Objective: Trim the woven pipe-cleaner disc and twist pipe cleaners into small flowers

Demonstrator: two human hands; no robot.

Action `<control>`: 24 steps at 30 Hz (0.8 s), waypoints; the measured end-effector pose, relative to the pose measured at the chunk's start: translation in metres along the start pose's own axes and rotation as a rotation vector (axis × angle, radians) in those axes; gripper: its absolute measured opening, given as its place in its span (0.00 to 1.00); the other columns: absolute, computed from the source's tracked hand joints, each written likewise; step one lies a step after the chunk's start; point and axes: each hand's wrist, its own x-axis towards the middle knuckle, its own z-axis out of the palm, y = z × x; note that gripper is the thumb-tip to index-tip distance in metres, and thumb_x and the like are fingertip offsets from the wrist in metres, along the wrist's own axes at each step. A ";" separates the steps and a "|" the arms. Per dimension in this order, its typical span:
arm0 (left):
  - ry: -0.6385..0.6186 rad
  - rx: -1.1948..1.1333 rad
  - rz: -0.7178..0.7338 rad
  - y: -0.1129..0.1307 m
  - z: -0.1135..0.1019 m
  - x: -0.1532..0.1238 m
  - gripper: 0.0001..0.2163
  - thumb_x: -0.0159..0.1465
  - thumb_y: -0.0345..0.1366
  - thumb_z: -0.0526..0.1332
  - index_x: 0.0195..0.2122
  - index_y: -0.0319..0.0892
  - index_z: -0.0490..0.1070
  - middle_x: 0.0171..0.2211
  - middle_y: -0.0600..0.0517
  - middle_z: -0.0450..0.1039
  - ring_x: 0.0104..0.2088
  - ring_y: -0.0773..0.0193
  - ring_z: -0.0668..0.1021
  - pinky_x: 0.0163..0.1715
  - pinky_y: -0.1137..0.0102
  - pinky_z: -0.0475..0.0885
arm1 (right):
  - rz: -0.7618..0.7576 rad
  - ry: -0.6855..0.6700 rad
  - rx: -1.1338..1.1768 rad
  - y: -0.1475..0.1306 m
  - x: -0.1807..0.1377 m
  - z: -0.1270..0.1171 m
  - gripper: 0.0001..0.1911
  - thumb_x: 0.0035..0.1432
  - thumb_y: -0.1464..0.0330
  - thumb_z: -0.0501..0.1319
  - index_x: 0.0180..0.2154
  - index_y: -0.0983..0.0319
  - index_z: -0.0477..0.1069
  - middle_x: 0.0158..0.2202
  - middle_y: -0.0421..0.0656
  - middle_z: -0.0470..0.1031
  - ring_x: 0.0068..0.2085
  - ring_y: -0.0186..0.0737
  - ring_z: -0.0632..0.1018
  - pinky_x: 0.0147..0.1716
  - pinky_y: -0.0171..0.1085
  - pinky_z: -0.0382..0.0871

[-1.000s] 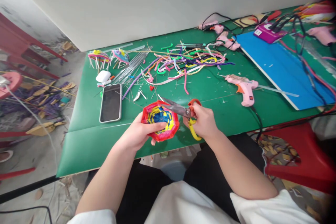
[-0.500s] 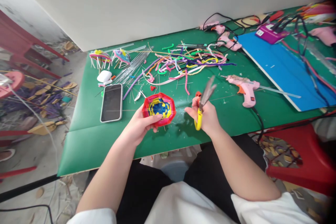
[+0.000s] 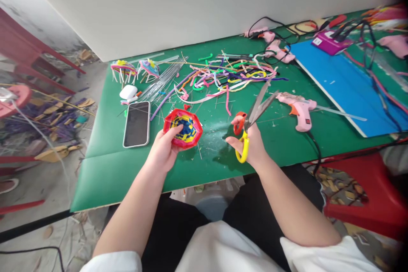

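Observation:
My left hand [image 3: 165, 148] grips a small eight-sided woven bowl [image 3: 193, 137], its thumb inside and fingers beneath. The bowl has a red rim and rings of yellow and blue inside, tilted toward me. My right hand [image 3: 254, 146] holds a pair of scissors [image 3: 245, 129] with one red and one yellow handle loop. Their blades are parted and point up and away from me. Both hands are above the green table [image 3: 105, 174], apart from each other. Beyond them lies a tangle of coloured pipe cleaners [image 3: 236, 72].
A phone [image 3: 137, 124] and a white earbud case [image 3: 128, 92] lie at left, near thin wires [image 3: 165, 78] and two small pipe-cleaner umbrellas [image 3: 149, 68]. To the right are a pink glue gun [image 3: 301, 108], a blue board [image 3: 338, 80] and a purple power block [image 3: 331, 42] with cords.
My left hand has moved left with the bowl, and its thumb now reaches deeper inside. In my right hand the scissors have turned and their blades have spread wider.

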 end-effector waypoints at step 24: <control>0.088 -0.029 0.203 0.008 -0.003 -0.007 0.14 0.41 0.26 0.63 0.31 0.37 0.68 0.21 0.56 0.71 0.15 0.69 0.72 0.06 0.78 0.63 | -0.191 -0.031 -0.452 -0.008 0.005 -0.004 0.17 0.46 0.55 0.64 0.28 0.61 0.65 0.23 0.40 0.66 0.29 0.40 0.67 0.30 0.39 0.63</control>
